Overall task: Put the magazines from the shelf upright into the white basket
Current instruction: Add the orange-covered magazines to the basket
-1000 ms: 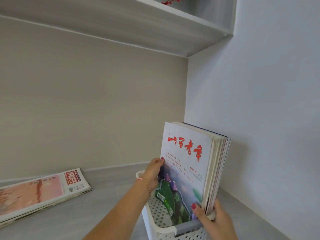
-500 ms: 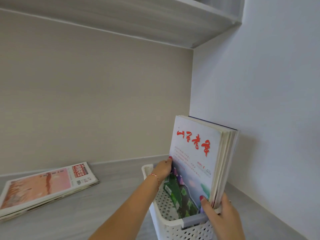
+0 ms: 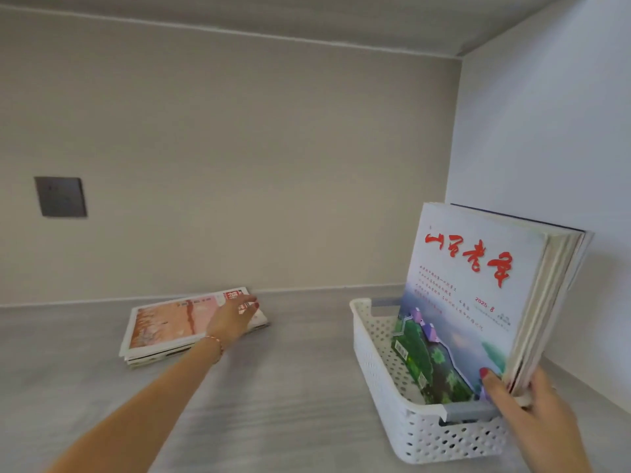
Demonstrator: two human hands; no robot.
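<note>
A white perforated basket stands on the grey shelf at the right. Several magazines stand upright in it, leaning toward the right wall; the front cover is pale blue with red characters. My right hand grips their near lower corner, thumb on the front cover. A small flat stack of magazines with an orange-pink cover lies at the middle left. My left hand reaches over the stack's right end with fingers spread, holding nothing; whether it touches the cover is unclear.
The shelf surface runs between stack and basket. A dark grey wall plate sits on the beige back wall. A white side wall rises close behind the basket. Another shelf board spans overhead.
My left hand has let go of the upright magazines and swung left to the flat stack. My right hand stays on the magazines in the basket. The view has tilted down and left.
</note>
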